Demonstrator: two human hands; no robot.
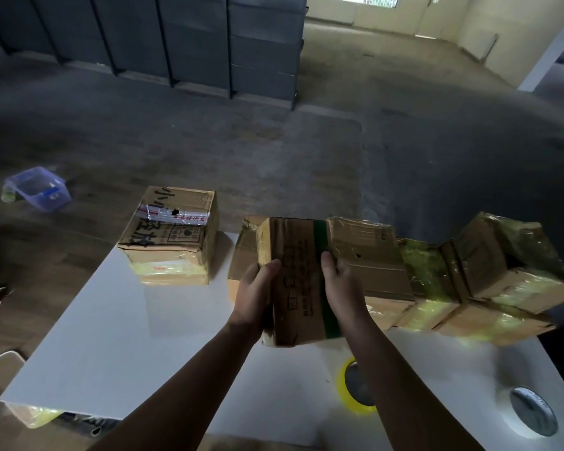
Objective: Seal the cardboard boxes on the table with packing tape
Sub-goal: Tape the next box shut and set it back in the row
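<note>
Head view, and both hands are on one cardboard box (298,271) in the middle of the frame, long side running toward the camera, a green band (323,275) along its right edge. The left hand (254,294) grips the left flank: thumb on top near the upper corner, the other fingers tucked down the side and out of sight. The right hand (341,284) clamps the opposite flank, thumb lying on top right beside the green band, its fingers hidden between this box and the neighbour. The box sits squeezed between the two palms over the white table (111,336); whether its far end touches the tabletop, I cannot tell.

Tight quarters on the right: a row of boxes (476,271), patched with yellowish tape, runs off to the right edge and presses up against the held box. Another carton (241,252) pokes out just behind the left thumb. Well apart, upper left on the table, stands a single taped box (173,236) with black handwriting on top.

Lower down, the yellow tape roll (355,408) lies flat on the table, half hidden under the right forearm. A round metal fitting (533,415) sits in the lower right corner of the table. On the floor at far left lies a clear plastic container (38,188); dark grey panels (176,37) line the top of the frame
</note>
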